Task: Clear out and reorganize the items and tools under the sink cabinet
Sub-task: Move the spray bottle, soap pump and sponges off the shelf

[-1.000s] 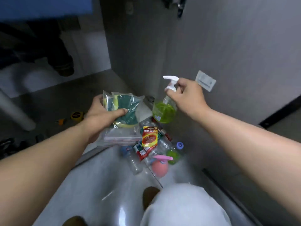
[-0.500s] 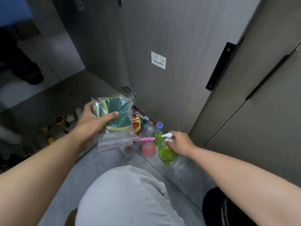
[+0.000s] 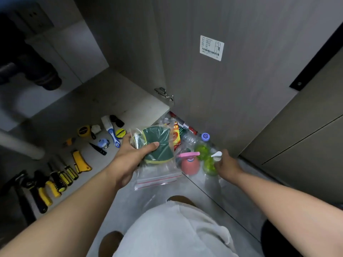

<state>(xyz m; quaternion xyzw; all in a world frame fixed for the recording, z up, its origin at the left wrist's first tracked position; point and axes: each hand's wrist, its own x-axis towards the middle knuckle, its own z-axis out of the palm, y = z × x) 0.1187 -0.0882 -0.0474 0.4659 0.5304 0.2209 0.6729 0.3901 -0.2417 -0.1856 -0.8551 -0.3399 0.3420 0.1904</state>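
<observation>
We log clear zip bag of green-and-yellow sponges (image 3: 157,145) over the grey floor (image 3: 143,203), left hand (image 3: 130,160) clamped round it, thumb across front, right hand (image 3: 228,166) curled at neck of green plastic spray bottle (image 3: 209,167), pink pump bottle (image 3: 190,165) just beside.

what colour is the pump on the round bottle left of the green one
Pink pump, clearest in the head view.

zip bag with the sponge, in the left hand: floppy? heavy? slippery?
Probably floppy: the bag sags loose below the left hand, with its zip end hanging. Likely light: one hand holds it, and there is mostly sponge inside. The film may be slippery; the hand pins the sponge through it.
</observation>
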